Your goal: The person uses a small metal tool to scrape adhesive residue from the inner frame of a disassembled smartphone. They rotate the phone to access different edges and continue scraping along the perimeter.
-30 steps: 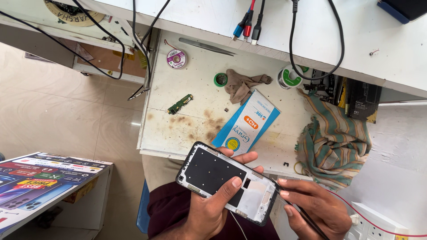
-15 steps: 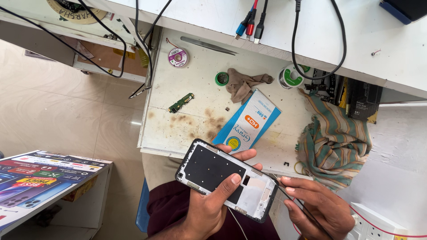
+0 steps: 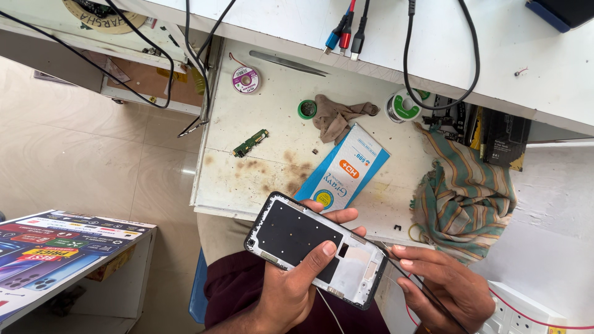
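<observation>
Near the stained workbench (image 3: 260, 117), we see the left hand (image 3: 297, 291) gripping an opened phone frame (image 3: 315, 248), while the right hand (image 3: 442, 287) pinches what looks like a thin probe (image 3: 405, 272) at the frame's right edge.

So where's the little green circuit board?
In the head view, the small green circuit board lies alone on the stained white bench, left of the blue-and-white packet and below the purple solder-wick spool, away from both hands.
</observation>
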